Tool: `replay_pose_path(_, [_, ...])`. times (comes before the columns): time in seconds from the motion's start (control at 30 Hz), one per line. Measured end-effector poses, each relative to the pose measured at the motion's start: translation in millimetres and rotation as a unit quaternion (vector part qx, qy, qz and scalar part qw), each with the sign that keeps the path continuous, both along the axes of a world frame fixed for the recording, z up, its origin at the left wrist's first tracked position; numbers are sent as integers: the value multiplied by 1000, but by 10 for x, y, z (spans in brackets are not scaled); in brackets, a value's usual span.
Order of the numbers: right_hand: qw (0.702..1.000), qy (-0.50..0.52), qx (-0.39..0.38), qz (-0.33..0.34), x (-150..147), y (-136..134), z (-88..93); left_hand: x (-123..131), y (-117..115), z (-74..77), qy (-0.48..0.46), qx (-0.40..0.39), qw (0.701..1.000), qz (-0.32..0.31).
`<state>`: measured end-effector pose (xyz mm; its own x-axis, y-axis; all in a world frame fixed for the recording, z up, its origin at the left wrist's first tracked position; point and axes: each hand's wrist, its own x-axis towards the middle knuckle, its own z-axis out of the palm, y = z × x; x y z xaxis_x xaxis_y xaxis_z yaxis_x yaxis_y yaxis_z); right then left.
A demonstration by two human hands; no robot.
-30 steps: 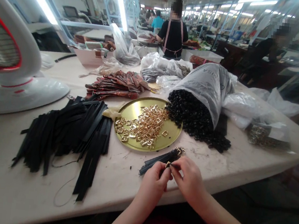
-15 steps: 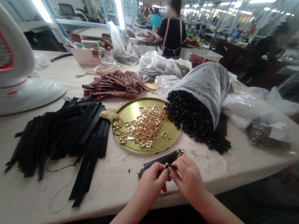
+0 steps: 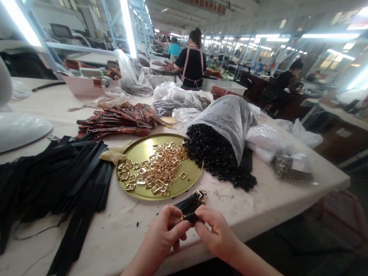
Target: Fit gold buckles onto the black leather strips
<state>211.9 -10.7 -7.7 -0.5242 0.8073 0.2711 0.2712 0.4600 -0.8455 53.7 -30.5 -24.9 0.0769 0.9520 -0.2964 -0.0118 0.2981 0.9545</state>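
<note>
Close to the table's front edge, my left hand (image 3: pixel 170 228) pinches a small gold buckle (image 3: pixel 182 217) fitted on a short black strap (image 3: pixel 191 217). My right hand (image 3: pixel 215 232) grips the strap's other end between thumb and fingers. The strap spans the small gap between both hands, its ends partly hidden by my fingers. Just behind them lies a bundle of black straps with gold buckles (image 3: pixel 193 201). Farther back is a round gold tray (image 3: pixel 188 187) bearing a heap of loose gold buckles (image 3: pixel 164 164).
Long black strips (image 3: pixel 54 180) cover the table's left side. Small black pieces (image 3: pixel 214 150) spill from a plastic bag (image 3: pixel 230 114) against the tray. Patterned reddish strips (image 3: pixel 115 120) lie behind, beside a white fan base (image 3: pixel 13 132). A person (image 3: pixel 191 63) stands beyond the table.
The camera view has tilted upward and shifted, so the table's things appear lower and farther left. Both hands still hold the buckled strap, whose broad face now shows more between them.
</note>
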Motion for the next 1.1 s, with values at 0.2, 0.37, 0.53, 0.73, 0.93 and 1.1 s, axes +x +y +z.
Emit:
replay_pose_path(0.2, [961, -166, 76, -208, 446, 691, -197, 66, 86, -83, 20, -18, 1000, -13])
replay_pose_path(0.37, [943, -207, 66, -252, 641, 1268, -450, 109, 173, -155, -7, -39, 999, 34])
replay_pose_path(0.53, [948, -199, 39, -243, 611, 1340, -477, 114, 275, -153, -11, -50, 998, 26])
replay_pose_path(0.73, [955, 103, -265, -90, 292, 927, -259, 161, 409, -43, 35, -13, 999, 26])
replay_pose_path(0.93, [838, 317, -443, -29, 9, 571, -195, 92, 259, 156, 106, 34, 992, 62])
replay_pose_path(1.1, [872, 282, -395, -58, -26, 465, -136, 37, 78, 176, 139, 74, 985, 72])
